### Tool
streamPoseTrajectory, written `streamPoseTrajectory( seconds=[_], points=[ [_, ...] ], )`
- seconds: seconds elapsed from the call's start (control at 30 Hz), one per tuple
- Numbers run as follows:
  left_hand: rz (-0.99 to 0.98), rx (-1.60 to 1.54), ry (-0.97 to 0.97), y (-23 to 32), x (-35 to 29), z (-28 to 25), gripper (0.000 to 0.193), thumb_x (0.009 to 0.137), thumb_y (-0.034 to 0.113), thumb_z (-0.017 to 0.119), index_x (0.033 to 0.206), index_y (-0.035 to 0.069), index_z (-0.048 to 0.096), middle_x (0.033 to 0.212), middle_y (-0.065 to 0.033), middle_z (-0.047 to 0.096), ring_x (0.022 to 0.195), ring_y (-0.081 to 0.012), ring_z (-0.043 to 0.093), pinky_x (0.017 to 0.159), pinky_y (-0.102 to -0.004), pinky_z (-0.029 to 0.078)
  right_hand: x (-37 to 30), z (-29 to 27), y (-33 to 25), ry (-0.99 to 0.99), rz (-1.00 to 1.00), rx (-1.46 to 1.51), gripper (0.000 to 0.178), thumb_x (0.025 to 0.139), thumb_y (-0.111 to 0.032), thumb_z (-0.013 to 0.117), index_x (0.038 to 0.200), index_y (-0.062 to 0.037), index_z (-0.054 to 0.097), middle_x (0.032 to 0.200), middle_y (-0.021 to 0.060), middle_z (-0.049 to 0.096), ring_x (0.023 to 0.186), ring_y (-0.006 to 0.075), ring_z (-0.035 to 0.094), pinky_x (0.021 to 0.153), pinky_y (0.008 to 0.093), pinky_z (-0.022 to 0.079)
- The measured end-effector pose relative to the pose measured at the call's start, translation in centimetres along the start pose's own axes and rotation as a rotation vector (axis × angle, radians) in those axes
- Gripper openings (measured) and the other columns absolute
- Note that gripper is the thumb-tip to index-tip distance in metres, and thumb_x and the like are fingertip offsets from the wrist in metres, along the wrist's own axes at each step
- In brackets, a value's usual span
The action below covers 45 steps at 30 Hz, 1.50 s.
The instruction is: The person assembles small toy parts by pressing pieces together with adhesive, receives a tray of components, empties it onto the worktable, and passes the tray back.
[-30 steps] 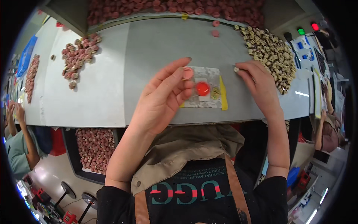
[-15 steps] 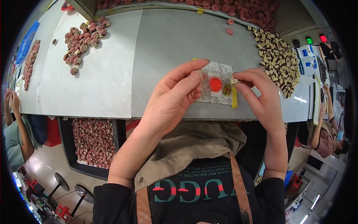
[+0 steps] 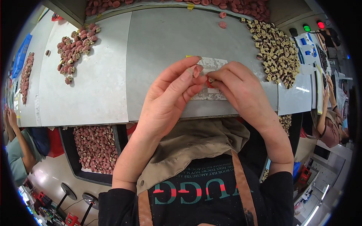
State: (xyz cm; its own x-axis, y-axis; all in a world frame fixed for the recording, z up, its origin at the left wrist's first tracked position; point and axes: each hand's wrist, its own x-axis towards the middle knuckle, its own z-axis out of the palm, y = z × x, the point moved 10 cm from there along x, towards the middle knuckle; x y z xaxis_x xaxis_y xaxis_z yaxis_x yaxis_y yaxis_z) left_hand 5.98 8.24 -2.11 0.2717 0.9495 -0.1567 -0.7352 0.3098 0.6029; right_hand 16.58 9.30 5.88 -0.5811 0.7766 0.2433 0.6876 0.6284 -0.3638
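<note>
In front of my chest, my left hand point(image 3: 164, 96) pinches a small pink bumpy shell point(image 3: 196, 71) between thumb and fingers, its hollow side partly showing. Close beside it, my right hand point(image 3: 245, 90) grips a small cream-and-dark piece point(image 3: 210, 80) in its fingertips. The fingertips of both hands nearly meet; whether the two pieces touch, I cannot tell. Beneath them lies a mottled white board point(image 3: 205, 95) on the grey table. A round red spot point(image 3: 210, 85) on that board is mostly covered by my right fingers.
Cream-and-dark pieces point(image 3: 277, 56) are heaped at the right, with pink shells point(image 3: 249, 8) along the back. A cluster of pink pieces with cream centres point(image 3: 73, 51) lies on the left. Below the table edge stands a black bin point(image 3: 68, 145) of similar pieces. Other people work at both sides.
My right hand has moved left with its cream-and-dark piece, up to the left hand. The pink shell has turned in my left fingers. The whole view has shifted slightly.
</note>
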Motion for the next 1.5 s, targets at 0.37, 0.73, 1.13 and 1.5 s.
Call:
streamPoseTrajectory(
  seconds=[0.37,0.73,1.13,1.5],
  points=[
    [-0.096,0.099,-0.026,-0.1,0.2,1.0,0.033,0.097,0.019,0.057,0.125,0.001,0.055,0.11,-0.005,0.064,0.099,-0.0104,0.059,0.086,-0.0242,0.047,-2.1,-0.2,3.5,0.085,0.338,0.58,0.017,0.087,0.0,0.062,0.104,0.0006,0.063,0.095,0.007,0.058,0.079,0.0128,0.057,0.071,0.0246,0.046],
    [0.145,0.311,0.051,0.3,-0.4,1.9,0.025,0.095,0.009,0.059,0.118,-0.002,0.059,0.108,-0.0074,0.065,0.098,-0.0102,0.06,0.086,-0.024,0.049,-0.8,-1.5,0.4,0.231,0.179,0.614,0.021,0.088,-0.007,0.066,0.107,-0.0018,0.061,0.101,0.008,0.057,0.09,0.016,0.055,0.081,0.0263,0.045],
    [0.054,0.253,0.039,0.6,-0.9,1.4,0.051,0.092,0.007,0.062,0.137,0.002,0.038,0.107,-0.0108,0.062,0.096,-0.0124,0.061,0.087,-0.0263,0.049,0.2,-1.1,-1.7,0.215,-0.071,0.309,0.036,0.069,-0.009,0.08,0.1,-0.0048,0.062,0.099,0.0093,0.055,0.088,0.0224,0.056,0.072,0.0315,0.049],
    [0.232,0.479,-0.09,1.0,-0.7,2.1,0.053,0.089,-0.003,0.063,0.135,0.003,0.038,0.106,-0.0087,0.061,0.096,-0.0098,0.059,0.085,-0.0226,0.048,0.5,-2.0,-3.2,0.305,-0.238,0.061,0.039,0.06,-0.002,0.08,0.094,-0.006,0.062,0.09,0.007,0.058,0.077,0.024,0.057,0.062,0.0319,0.047]
  ],
)
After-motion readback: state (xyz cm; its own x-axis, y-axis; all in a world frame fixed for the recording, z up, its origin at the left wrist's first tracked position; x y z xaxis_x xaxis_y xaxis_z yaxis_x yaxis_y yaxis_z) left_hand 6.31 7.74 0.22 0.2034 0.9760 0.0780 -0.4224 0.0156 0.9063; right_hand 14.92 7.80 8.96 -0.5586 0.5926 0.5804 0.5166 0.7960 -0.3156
